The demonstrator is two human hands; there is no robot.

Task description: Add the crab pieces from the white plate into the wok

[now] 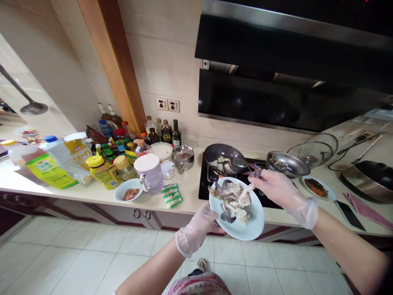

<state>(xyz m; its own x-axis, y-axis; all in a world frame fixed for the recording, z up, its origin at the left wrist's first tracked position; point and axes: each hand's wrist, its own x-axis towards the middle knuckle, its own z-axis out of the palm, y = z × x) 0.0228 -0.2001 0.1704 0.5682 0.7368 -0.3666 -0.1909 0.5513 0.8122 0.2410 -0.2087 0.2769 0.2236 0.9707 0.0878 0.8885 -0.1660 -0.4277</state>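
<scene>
My left hand (199, 223), in a clear plastic glove, holds a pale blue plate (256, 223) from below, tilted toward me. Cut crab pieces (231, 200) with white flesh and blue-purple shell lie on it. My right hand (276, 190), also gloved, pinches a crab piece (245, 197) just above the plate. A dark wok (224, 157) with more crab inside stands on the black hob (208, 184), behind the plate.
A steel pan (288, 164) and a glass lid (313, 149) stand right of the wok, beside a plate of dark food (317, 188). Left of the hob, a plastic jug (150, 174), a bowl of meat (128, 192) and several bottles crowd the counter. A range hood (276, 98) hangs overhead.
</scene>
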